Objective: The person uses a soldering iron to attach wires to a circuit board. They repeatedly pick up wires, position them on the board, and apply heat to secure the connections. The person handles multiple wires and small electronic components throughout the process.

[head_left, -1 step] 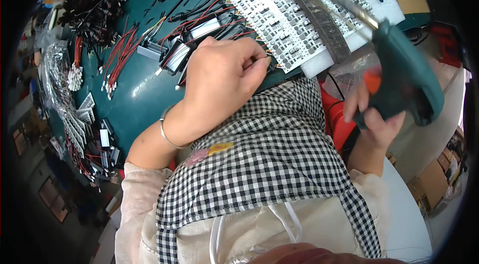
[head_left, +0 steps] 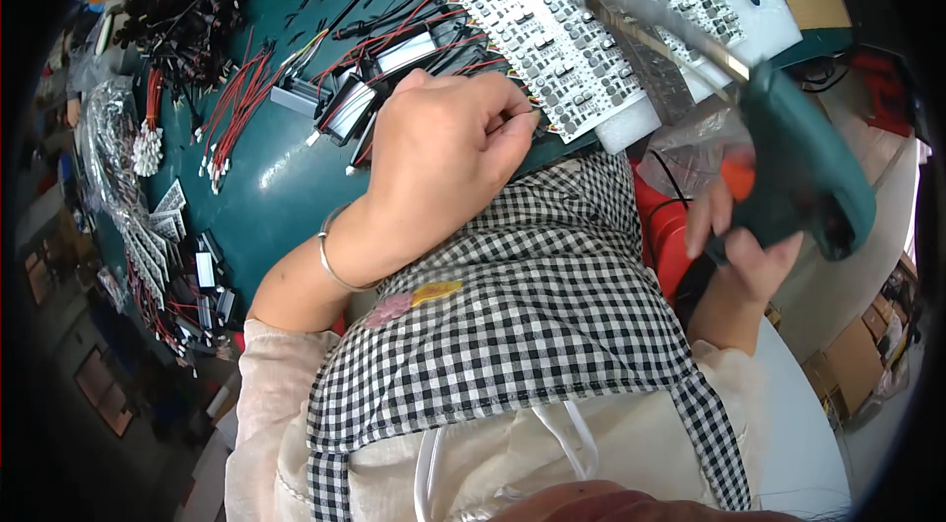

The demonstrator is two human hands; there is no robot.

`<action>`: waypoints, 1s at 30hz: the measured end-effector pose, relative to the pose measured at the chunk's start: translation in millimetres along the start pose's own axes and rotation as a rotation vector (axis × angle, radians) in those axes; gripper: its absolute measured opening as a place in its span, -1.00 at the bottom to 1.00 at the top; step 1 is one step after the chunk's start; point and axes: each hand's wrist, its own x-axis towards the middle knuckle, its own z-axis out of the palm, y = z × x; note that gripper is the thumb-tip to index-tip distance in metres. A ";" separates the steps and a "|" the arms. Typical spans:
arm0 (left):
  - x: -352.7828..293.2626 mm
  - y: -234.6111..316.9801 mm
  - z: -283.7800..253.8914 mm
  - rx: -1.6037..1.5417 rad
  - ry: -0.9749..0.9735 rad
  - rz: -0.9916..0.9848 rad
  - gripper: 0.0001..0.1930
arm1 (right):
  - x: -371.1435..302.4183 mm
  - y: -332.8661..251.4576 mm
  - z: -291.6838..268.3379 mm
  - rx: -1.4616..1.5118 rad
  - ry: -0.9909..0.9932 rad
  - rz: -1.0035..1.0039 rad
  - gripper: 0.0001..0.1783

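My left hand [head_left: 448,138] is closed in a pinch at the near left corner of a white circuit board panel [head_left: 581,93]. What its fingertips hold is too small and hidden to make out. In my right hand [head_left: 749,246] is a green soldering gun [head_left: 803,157] with an orange trigger. Its long metal tip, blurred, reaches left over the panel and a dark flat bar [head_left: 645,59] lying across it. Just left of the panel lie red and black wires and small silver-and-black cases [head_left: 353,113], partly behind my left hand.
The panel rests on a white foam slab [head_left: 631,128] on the green table mat [head_left: 281,172]. A big heap of black cables [head_left: 192,4], red wires with white connectors [head_left: 235,123] and clear plastic bags [head_left: 108,138] sit at the left. Something red [head_left: 670,236] is below the table edge.
The soldering gun and my right hand have shifted slightly down, toward me. My left hand stays in place.
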 end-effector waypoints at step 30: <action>-3.5 -6.8 17.5 0.155 0.130 0.124 -0.90 | -49.6 -4.8 -32.0 -0.212 0.008 0.236 -0.32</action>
